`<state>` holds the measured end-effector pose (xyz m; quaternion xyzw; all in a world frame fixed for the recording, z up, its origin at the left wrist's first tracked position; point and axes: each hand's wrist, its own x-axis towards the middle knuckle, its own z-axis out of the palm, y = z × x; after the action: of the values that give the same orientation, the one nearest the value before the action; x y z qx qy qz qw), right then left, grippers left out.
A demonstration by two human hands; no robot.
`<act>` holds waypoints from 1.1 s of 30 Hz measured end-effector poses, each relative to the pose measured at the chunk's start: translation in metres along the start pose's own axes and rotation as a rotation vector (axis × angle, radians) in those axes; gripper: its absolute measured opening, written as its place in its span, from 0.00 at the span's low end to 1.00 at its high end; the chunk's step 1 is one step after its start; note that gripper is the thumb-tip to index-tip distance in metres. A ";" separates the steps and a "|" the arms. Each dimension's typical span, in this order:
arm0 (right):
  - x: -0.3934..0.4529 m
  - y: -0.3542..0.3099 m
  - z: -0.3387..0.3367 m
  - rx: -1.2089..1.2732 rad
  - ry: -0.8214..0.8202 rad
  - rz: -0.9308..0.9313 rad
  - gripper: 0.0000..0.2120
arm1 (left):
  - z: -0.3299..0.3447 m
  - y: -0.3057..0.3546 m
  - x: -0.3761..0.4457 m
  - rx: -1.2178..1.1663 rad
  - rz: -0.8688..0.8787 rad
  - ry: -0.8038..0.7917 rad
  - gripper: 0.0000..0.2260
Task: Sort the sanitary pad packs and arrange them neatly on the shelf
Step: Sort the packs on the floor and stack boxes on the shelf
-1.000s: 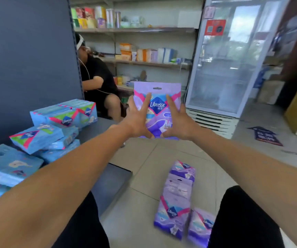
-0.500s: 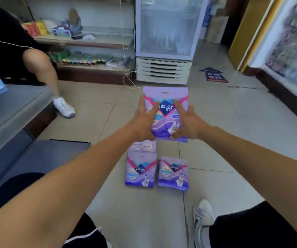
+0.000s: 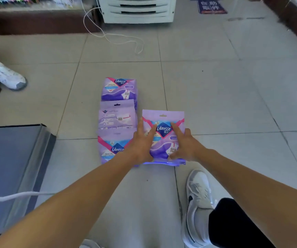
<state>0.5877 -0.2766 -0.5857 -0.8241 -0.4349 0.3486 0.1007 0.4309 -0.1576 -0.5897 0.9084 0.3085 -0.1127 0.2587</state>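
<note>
On the tiled floor (image 3: 215,97), a purple Libresse pack (image 3: 163,122) lies between both hands, left hand (image 3: 141,146) at 9 o'clock, right hand (image 3: 186,146) at 3, fingers gripping its sides.

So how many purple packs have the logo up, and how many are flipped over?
Logo side up: 3 (far pack, near-left pack, right pack)
Back side up: 1 (middle pack)
Only an edge showing: 1 (bottom pack, under the right pack)
Total: 5
</note>
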 end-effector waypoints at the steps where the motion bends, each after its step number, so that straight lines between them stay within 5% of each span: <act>1: 0.004 0.003 0.003 -0.003 -0.003 -0.003 0.61 | 0.004 -0.002 0.003 0.000 -0.003 0.004 0.55; 19: 0.056 0.021 0.028 0.100 0.068 0.093 0.59 | 0.002 -0.033 0.065 0.109 0.170 -0.082 0.51; 33: 0.036 0.013 0.041 -0.160 -0.055 0.161 0.55 | -0.006 -0.036 0.050 0.427 0.111 -0.213 0.51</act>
<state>0.5826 -0.2619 -0.6392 -0.8518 -0.3965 0.3422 -0.0058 0.4487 -0.1049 -0.6172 0.9411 0.1983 -0.2559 0.0975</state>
